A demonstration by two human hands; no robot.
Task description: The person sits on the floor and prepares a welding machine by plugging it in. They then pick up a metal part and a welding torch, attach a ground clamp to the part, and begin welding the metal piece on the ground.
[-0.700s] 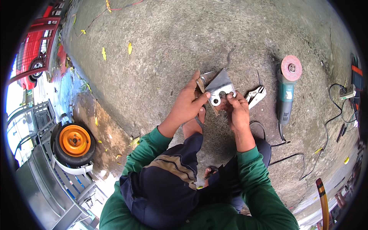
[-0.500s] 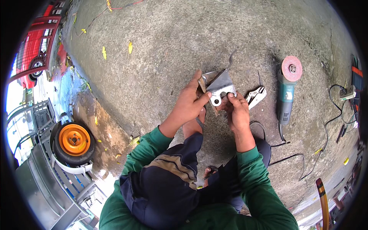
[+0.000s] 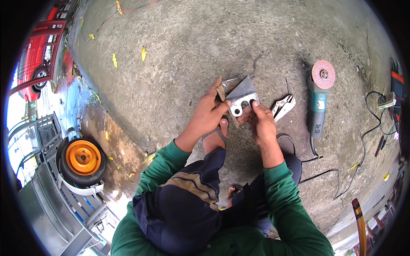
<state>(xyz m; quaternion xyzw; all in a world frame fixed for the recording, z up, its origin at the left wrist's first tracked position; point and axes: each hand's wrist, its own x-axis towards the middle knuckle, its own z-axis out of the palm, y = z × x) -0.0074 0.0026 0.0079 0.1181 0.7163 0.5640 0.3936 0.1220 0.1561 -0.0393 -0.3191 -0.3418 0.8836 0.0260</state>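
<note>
A grey metal bracket (image 3: pixel 242 89) with a pointed flat face and round holes along its near edge is held between both my hands, above the concrete floor. My left hand (image 3: pixel 209 112) grips its left side, the thumb pressed by the left hole and the forefinger along the outer edge. On the near right corner lies the thumb of my right hand (image 3: pixel 264 126); its other fingers are tucked underneath, partly hidden. A thin bent metal rod (image 3: pixel 257 63) sticks out past the bracket's far end. Just right of my right hand lie locking pliers (image 3: pixel 283 107).
Further right, an angle grinder (image 3: pixel 318 104) with a pink disc lies on the concrete, its black cord (image 3: pixel 338 181) looping nearby. A wheel with an orange rim (image 3: pixel 83 158) stands at left. My sandalled foot (image 3: pixel 218 135) is below the bracket.
The bracket has shifted slightly left in my hands, which move along with it. Both hands keep their hold. The pliers and grinder lie as before.
</note>
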